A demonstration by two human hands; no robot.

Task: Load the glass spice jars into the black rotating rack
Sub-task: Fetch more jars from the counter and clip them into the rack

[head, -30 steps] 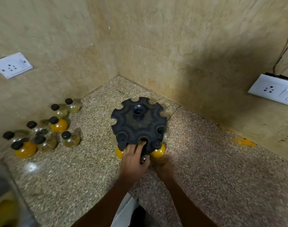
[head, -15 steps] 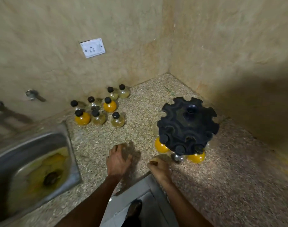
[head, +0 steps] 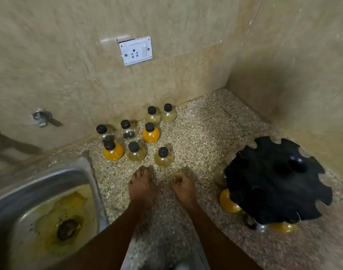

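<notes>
Lying just beyond both empty, loosely curled hands, spice jars cluster.

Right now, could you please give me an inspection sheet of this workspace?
Surface: speckled stone counter, bare between jars and rack.
Job's things: eight loose spice jars clustered by the back wall; black rack at right with some jars under it, among them an orange jar.
Clutter: nothing seen.
Hands: left hand and right hand over the counter, holding nothing.
Cables: nothing seen.
Surroundings: stained steel sink at left, wall socket, tap fitting, tiled walls.
</notes>
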